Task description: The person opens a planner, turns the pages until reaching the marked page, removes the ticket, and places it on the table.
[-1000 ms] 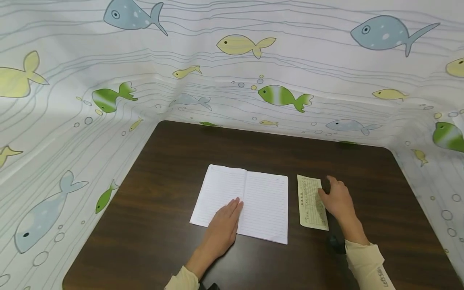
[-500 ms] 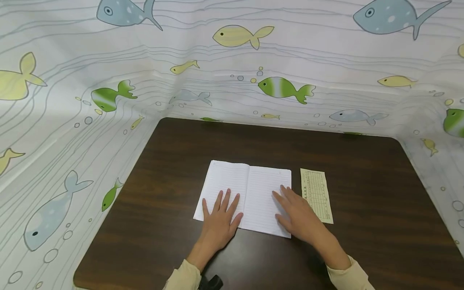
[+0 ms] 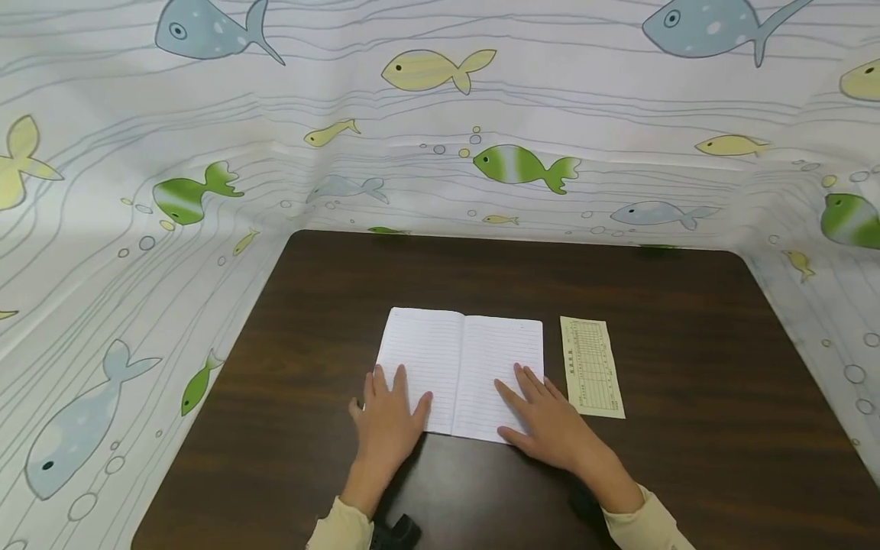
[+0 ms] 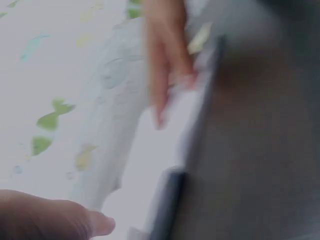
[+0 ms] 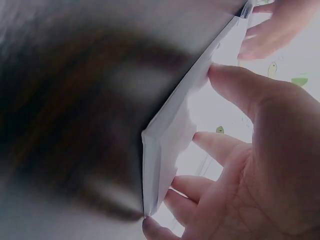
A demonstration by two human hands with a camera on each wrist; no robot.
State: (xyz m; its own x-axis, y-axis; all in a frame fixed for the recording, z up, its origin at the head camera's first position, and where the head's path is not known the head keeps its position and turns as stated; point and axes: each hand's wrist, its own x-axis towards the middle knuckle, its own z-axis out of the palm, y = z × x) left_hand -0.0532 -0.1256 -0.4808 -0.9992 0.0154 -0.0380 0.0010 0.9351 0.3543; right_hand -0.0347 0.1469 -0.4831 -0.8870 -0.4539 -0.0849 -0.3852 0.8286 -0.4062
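An open notebook with blank lined pages lies on the dark table. My left hand rests at the lower left corner of its left page, fingers spread. On the lower right part of the right page lies my right hand, also with spread fingers; in the right wrist view its fingertips touch the page near the notebook's edge. Just right of the notebook is a pale yellow printed slip with a table on it, close beyond my right fingers. The left wrist view is blurred, showing the left thumb by the white page.
The dark brown wooden table has rounded far corners. White cloth printed with fish stands around its back and sides. A black wrist device shows under the left forearm.
My right hand has come left from beside the yellow slip onto the right page. My left hand has spread its fingers and shifted from the middle fold to the left page's outer corner.
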